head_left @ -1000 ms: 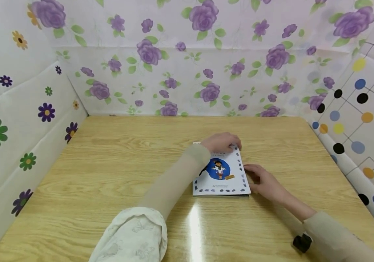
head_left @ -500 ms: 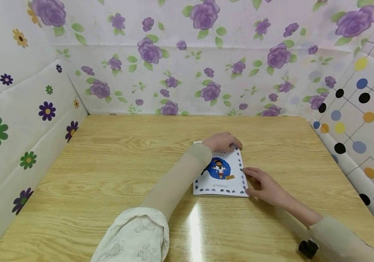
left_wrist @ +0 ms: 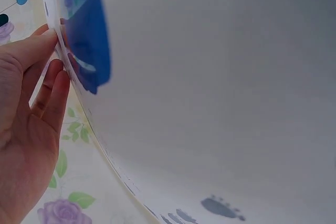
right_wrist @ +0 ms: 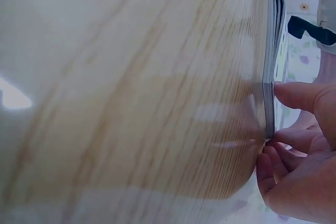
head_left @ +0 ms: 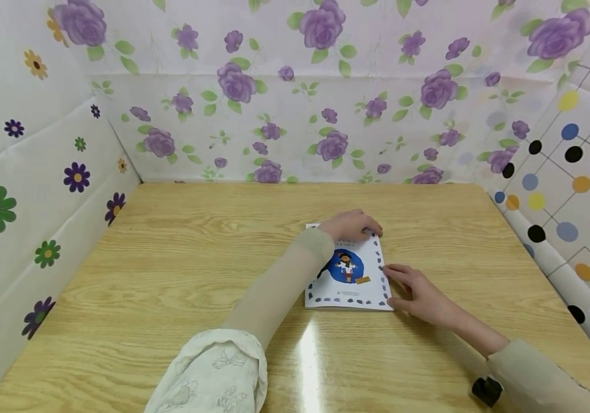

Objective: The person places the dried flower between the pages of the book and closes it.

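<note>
Booklet (head_left: 348, 269) is lying mid-frame on table (head_left: 171, 258), left hand (head_left: 351, 223) pressing its upper edge with relaxed fingers, right hand (head_left: 418, 292) pinching the lower-right corner; probably best lifting only the cover while keeping the spine pinned.

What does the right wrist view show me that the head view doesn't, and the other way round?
Only the right wrist view shows the thin white booklet's stacked page edges side-on, with the right hand's thumb on top at the edge and fingers curled beside it. Only the head view shows the cover's blue circle picture, the left hand resting on the far end, and the whole wooden table. Both show the right hand at the booklet's right edge.
</note>
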Demonstrator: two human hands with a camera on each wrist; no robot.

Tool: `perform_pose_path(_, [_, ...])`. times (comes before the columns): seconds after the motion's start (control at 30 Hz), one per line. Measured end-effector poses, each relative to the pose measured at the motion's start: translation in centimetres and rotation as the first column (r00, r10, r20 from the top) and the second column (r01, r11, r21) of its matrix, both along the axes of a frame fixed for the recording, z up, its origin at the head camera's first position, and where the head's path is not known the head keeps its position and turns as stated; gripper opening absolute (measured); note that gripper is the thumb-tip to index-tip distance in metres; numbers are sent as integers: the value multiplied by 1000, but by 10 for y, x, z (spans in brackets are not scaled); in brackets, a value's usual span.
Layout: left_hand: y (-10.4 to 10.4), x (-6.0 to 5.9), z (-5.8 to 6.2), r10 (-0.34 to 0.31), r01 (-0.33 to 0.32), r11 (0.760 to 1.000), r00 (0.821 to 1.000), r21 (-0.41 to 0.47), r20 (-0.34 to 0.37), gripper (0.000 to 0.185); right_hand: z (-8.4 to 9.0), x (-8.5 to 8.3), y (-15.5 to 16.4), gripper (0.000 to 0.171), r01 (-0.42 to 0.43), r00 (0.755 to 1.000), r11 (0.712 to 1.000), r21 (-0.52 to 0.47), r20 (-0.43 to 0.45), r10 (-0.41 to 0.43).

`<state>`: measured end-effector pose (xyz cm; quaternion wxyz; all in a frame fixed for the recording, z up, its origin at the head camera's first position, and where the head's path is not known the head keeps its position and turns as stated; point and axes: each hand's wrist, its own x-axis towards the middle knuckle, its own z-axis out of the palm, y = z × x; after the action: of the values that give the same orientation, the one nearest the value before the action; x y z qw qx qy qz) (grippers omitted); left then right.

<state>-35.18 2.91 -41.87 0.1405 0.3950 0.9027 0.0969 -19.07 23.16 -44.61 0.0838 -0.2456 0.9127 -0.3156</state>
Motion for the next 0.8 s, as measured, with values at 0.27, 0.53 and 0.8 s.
perform_pose_path(0.27, [0,0,-4,0,0,1000,1000,8,1,39,-1,1,0,65,3,1000,1000,6,2,-3])
perform_pose_path(0.53, [1,-1,-4,3,-3,1000,1000,13,3,39,0,1,1,65,3,1000,1000,12,2,-3])
perform_pose_path(0.8, [-4,0,-5,-67,66,998,997,12,46,44,-2,3,-1,65,0,1000,1000,30,-12,1])
